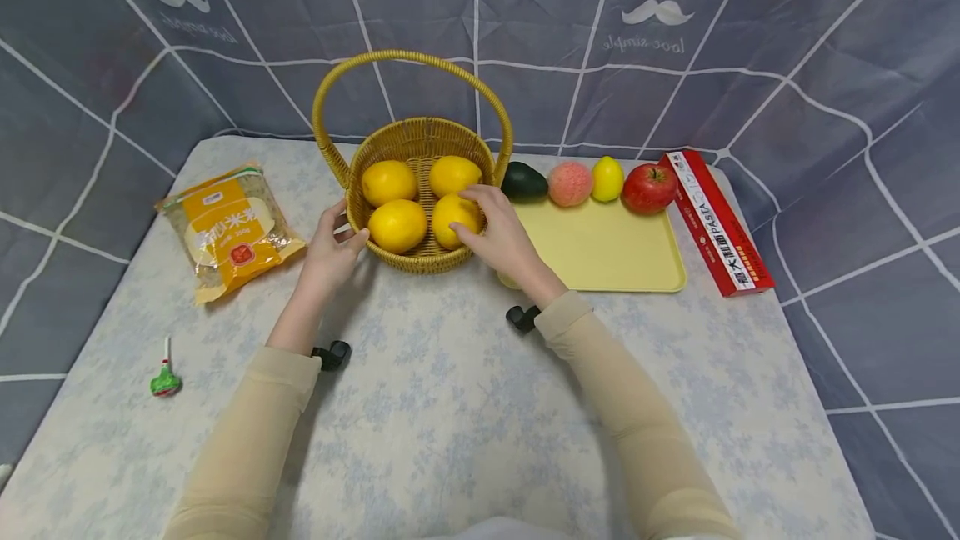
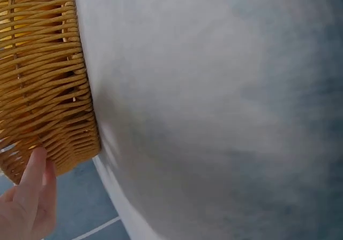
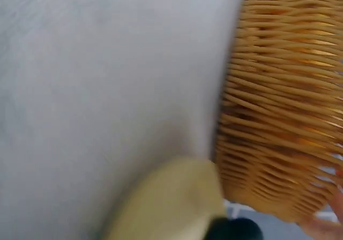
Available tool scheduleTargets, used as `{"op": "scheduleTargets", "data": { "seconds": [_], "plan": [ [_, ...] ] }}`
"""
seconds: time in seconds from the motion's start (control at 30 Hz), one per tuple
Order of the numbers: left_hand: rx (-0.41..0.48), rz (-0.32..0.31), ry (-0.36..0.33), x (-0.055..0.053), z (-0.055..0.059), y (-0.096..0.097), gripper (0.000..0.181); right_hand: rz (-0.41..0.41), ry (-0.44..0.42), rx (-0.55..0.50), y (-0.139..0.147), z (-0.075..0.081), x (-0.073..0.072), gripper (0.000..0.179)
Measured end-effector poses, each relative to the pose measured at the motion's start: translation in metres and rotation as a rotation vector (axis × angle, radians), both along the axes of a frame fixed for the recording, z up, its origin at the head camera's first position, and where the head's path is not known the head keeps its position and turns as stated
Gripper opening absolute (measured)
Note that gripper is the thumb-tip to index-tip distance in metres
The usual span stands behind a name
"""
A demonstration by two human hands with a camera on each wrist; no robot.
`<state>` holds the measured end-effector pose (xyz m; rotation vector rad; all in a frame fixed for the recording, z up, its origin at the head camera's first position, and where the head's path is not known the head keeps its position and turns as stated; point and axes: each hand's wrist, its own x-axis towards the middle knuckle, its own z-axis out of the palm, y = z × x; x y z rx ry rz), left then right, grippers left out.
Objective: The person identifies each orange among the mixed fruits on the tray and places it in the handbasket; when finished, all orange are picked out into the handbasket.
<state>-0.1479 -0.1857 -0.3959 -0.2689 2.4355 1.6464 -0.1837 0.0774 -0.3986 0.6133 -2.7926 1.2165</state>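
A yellow wicker basket [image 1: 420, 263] with a tall arched handle stands on the table, holding several lemons [image 1: 397, 226]. Over its right rim reaches my right hand [image 1: 501, 227], thumb and fingers around the front-right lemon [image 1: 448, 213]. My left hand [image 1: 330, 248] rests against the basket's left side, thumb near the rim and fingers along the outer wall. In the left wrist view, nearly straight fingers [image 2: 33, 181] touch the weave. The right wrist view shows the basket's outer wall [image 3: 278, 106] and only a sliver of my hand; the grasped lemon is hidden there.
Right of the basket lies a yellow tray [image 1: 600, 248], with an avocado [image 1: 525, 181], a peach [image 1: 570, 183], a small lemon [image 1: 607, 179] and an apple [image 1: 649, 188] along its back. Beyond is a red pasta box [image 1: 716, 223]. At left are a grain bag [image 1: 228, 232] and a lollipop [image 1: 165, 380].
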Motion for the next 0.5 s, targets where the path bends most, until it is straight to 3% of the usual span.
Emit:
{"op": "scheduleTargets", "data": {
  "seconds": [0.2,0.5],
  "plan": [
    [-0.075,-0.022,0.011,0.004,0.004,-0.006,0.071,-0.003,-0.035,-0.055,0.022,0.016,0.007,0.045],
    [-0.199,-0.012,0.275,0.007,0.03,-0.003,0.059,-0.152,-0.051,-0.049,0.087,0.022,0.016,0.043]
  ]
}}
